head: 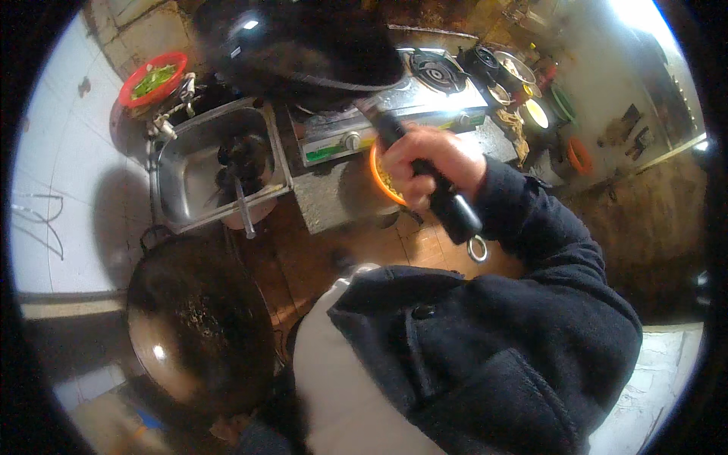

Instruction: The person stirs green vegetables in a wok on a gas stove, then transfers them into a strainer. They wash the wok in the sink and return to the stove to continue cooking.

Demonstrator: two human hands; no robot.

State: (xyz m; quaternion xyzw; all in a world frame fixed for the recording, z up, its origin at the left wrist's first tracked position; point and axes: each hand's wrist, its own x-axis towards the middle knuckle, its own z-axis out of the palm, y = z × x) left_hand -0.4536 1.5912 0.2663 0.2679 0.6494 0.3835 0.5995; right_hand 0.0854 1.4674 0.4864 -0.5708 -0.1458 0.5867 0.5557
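My right hand point(432, 165) is wrapped around the black handle point(455, 210) of a large dark pan point(296, 57); a metal ring hangs from the handle's end. The pan is raised over the back of the sink and the left part of a gas stove point(392, 116), hiding much of that burner. Low on the left, my left hand point(227, 429) is at the near rim of a big blackened wok point(199, 324), seemingly gripping it, though shadow hides the fingers. This wok is tilted, its inside facing me, with a loop handle point(154, 234) on the far rim.
A steel sink point(190, 193) holds dark cookware with a pale handle point(244, 205). Behind it stands a red basin point(165, 60) of green vegetables. An orange bowl point(380, 176) of yellowish food sits below my right hand. Bowls and a dark pot point(480, 58) crowd the stove's right.
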